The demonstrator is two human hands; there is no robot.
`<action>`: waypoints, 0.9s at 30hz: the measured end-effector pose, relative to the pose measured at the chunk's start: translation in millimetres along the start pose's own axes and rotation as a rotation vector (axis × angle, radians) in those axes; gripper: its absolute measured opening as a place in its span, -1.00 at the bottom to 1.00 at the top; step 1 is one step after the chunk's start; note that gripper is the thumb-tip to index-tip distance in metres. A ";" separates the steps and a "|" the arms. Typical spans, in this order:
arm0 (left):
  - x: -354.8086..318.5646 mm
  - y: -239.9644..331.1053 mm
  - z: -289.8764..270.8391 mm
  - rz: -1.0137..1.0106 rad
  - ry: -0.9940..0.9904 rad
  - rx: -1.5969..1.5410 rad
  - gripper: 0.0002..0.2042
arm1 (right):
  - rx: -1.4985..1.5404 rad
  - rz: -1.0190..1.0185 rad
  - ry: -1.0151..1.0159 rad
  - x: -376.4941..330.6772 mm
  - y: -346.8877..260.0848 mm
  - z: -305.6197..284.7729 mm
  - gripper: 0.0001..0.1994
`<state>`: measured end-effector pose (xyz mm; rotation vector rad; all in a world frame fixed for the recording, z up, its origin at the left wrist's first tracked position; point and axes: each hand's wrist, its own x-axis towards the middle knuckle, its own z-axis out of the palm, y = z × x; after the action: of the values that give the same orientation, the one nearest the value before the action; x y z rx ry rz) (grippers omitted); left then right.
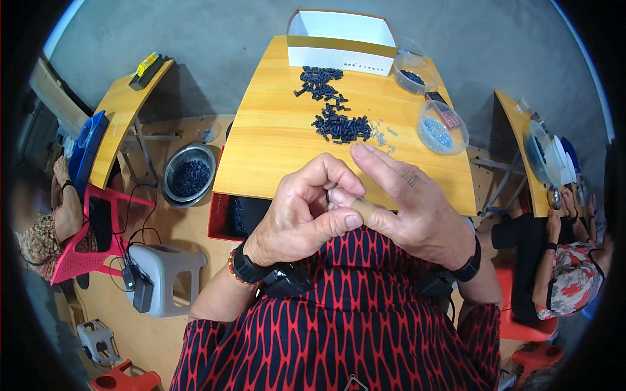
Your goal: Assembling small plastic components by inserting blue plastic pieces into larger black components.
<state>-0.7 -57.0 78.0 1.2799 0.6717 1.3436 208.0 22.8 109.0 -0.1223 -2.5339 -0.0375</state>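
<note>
My left hand (293, 212) is closed in front of my chest. Its thumb and curled fingers meet around the taped thumb of my right hand (420, 208); anything small between them is hidden. The right hand's other fingers stretch out, apart from the thumb, one wearing a ring. Just beyond both hands, a pile of short black ribbed pieces (340, 127) lies on the wooden table (261, 143). Small clear pieces (383, 130) are scattered beside it. A second black pile (319, 83) sits farther back.
A white box with gold edges (339, 55) stands at the table's back. Clear tubs of blue pieces (435, 133) and black pieces (411, 78) line the right side. Left are a metal basin (189, 169) and grey stool (169, 277). People sit at side tables.
</note>
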 end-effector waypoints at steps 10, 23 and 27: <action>-2.4 -2.4 3.6 0.181 -0.048 0.217 -0.64 | -0.130 0.013 -0.067 -6.0 -6.2 -7.7 -0.65; -1.8 0.4 8.9 0.241 -0.051 0.302 -0.64 | -0.306 -0.023 -0.164 0.0 -11.5 -30.2 -0.82; 0.1 0.9 4.5 0.260 -0.083 0.277 -0.68 | -0.311 -0.042 -0.232 1.6 -12.8 -33.2 -0.79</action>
<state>3.2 -58.4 80.0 1.6830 0.6666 1.4320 224.2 8.4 137.3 -0.2058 -2.7451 -0.4590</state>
